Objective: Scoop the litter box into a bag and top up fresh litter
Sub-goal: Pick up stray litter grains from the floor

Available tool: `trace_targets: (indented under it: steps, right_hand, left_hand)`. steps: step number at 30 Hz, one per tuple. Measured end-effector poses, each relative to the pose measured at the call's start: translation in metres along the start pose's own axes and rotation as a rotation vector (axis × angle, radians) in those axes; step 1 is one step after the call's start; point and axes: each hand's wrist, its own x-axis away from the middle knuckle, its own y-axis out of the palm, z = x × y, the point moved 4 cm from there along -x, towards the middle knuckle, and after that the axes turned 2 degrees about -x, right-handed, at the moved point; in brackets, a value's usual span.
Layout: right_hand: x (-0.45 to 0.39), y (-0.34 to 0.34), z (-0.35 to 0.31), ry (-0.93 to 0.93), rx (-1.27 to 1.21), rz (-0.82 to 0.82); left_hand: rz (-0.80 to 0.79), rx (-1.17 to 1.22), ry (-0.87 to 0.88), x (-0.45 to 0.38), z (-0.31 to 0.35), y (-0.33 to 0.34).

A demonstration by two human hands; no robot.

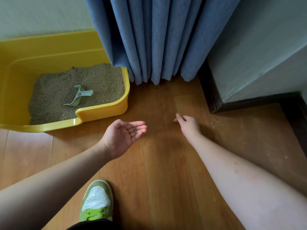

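Wooden floorboards (pixel 159 163) fill the view, with blue curtains (pixel 157 39) hanging at the back and a dark skirting board (pixel 214 100) running along the wall on the right. Over on the left sits the yellow litter box (pixel 103 112), its far corner tucked under the curtain hem, litter (pixel 58 97) piled inside and a pale green scoop (pixel 78 97) lying on top of it. Left hand (pixel 123 135) is palm up, fingers relaxed and spread, a few tiny dark specks resting on them. Right hand (pixel 187 124) reaches low over the boards, knuckles up, fingers curled under; whether they pinch anything, I cannot tell. One green-and-white sneaker (pixel 97 201) is planted below.
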Motion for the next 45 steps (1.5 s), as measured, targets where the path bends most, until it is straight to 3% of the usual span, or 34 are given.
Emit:
trace_targets:
  steps: [3,5,21,27,31,33,39,45]
  right_hand:
    - [-0.005,0.001,-0.004,-0.181,0.331,0.014]
    - [-0.007,0.006,-0.002,-0.231,0.412,0.025]
    - [-0.006,0.015,-0.005,-0.207,0.457,0.141]
    - [-0.014,0.006,-0.024,0.125,-0.068,0.097]
    - [-0.021,0.010,-0.024,0.297,-0.813,-0.050]
    - [-0.024,0.011,-0.018,0.341,-1.012,-0.149]
    - [-0.022,0.001,-0.006,0.363,-1.214,-0.261]
    - [-0.043,-0.022,0.002,0.320,-1.065,-0.067]
  left_hand:
    - [-0.007,0.024,-0.001,0.003,0.000,-0.001]
    - [-0.004,0.038,-0.005,0.003,0.001,-0.003]
    - [0.019,0.039,0.003,0.001,0.008,-0.010]
    - [0.018,0.037,-0.007,0.000,0.002,-0.003]
    - [0.013,0.040,-0.015,0.001,-0.001,0.002]
    - [0.017,0.040,-0.010,0.001,0.000,0.000]
    - [0.025,0.035,0.002,0.001,0.004,-0.005]
    - [0.021,0.004,-0.014,0.007,0.009,-0.010]
